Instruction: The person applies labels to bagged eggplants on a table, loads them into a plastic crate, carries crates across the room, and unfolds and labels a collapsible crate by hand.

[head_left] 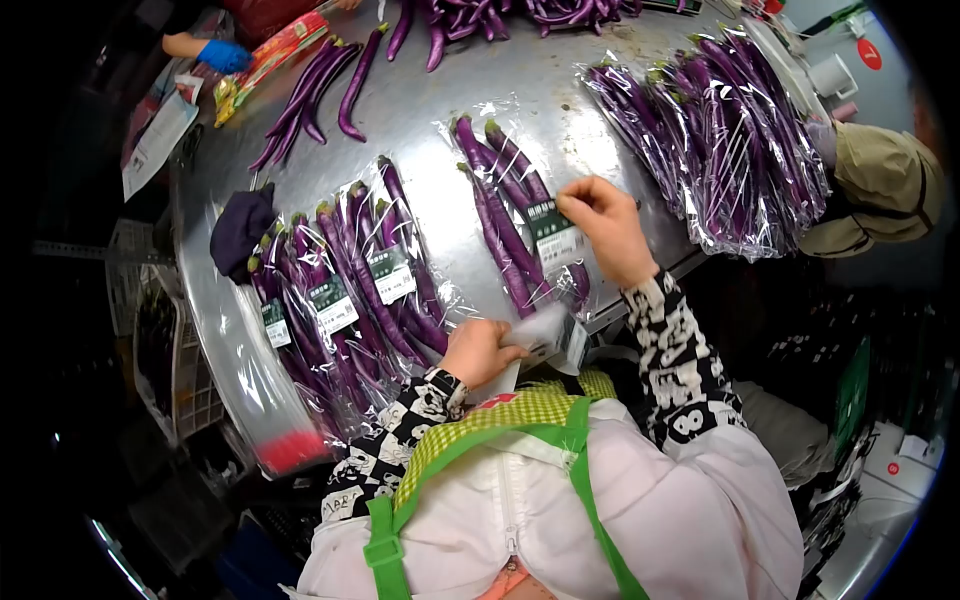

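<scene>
A clear bag of long purple eggplants (497, 215) lies in front of me on the metal table. My right hand (610, 228) pinches the upper right edge of a green-and-white label (556, 238), which lies over the bag. Lower down, my left hand (480, 352) is closed on a blurred white strip of label paper (543, 330) near the table's front edge. Left of it lie several bagged eggplants (350, 270), some with the same kind of label on them.
Right, bagged eggplants (725, 140) form a pile beside another person's sleeve (885, 185). Loose eggplants (312, 95) lie on the metal table (400, 125), with a heap (480, 18) at the back. A blue-gloved hand (224, 56) is far left, near a dark cloth (242, 230).
</scene>
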